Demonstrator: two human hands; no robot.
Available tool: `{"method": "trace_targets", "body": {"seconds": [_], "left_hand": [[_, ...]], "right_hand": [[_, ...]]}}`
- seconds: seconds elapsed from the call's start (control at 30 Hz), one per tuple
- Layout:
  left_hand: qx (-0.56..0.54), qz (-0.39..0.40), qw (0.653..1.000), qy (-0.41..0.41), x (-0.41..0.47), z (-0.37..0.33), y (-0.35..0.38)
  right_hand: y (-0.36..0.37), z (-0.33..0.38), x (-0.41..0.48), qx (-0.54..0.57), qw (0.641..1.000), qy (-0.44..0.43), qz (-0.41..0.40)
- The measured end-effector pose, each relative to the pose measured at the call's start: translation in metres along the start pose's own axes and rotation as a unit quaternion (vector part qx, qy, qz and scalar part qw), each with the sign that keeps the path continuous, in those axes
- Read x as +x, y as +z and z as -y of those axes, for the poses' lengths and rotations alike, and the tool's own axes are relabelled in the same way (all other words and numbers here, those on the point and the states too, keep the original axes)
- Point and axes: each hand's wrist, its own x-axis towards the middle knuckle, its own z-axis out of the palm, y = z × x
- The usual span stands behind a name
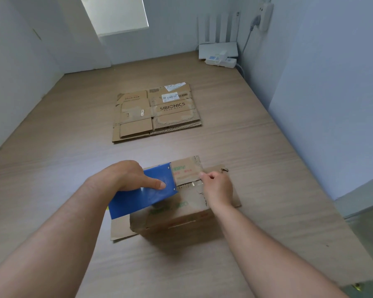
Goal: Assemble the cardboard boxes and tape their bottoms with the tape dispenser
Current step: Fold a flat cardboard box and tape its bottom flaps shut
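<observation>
Wood-grain tabletop (246, 147), box (181, 220) up front: left grip (125, 177) wraps the blue tape dispenser (142, 198) over its seam, right grip (218, 188) pinches the tape end (195, 183), probably anchoring it. Flat boxes (155, 112) wait beyond.

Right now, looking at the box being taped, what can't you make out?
- Tape roll: head view, hidden under the blue tape dispenser and left hand.
- Box seam: head view, mostly covered by dispenser and right hand.
- Whether the right hand pinches tape: curled fingers hide it.
- Label print on the flat cardboard: head view, too small.
</observation>
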Motion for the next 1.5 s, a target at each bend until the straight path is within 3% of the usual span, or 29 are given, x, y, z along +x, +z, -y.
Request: {"method": "trace_targets", "body": {"seconds": [0.33,0.6,0.9,1.0,1.13,1.5], "left_hand": [[0.013,0.030,0.996,0.087,0.007,0.031,-0.027],[-0.022,0.115,0.992,0.041,0.029,0.162,-0.038],[-0.017,0.100,0.994,0.040,0.066,0.156,-0.010],[-0.012,0.068,0.997,0.032,0.069,0.142,0.008],[0.128,-0.055,0.989,0.040,0.054,0.131,0.026],[-0.065,-0.184,0.980,-0.032,0.044,0.184,0.084]], "right_hand": [[-0.001,0.002,-0.005,0.000,0.999,-0.003,-0.052],[0.008,-0.002,0.001,0.011,0.997,0.006,-0.075],[0.010,-0.001,-0.002,0.013,0.996,-0.007,-0.092],[0.010,-0.001,-0.002,0.009,0.996,-0.010,-0.091],[0.009,0.000,-0.003,0.006,0.996,-0.015,-0.089],[0.010,0.001,-0.003,-0.017,0.997,-0.018,-0.076]]}}
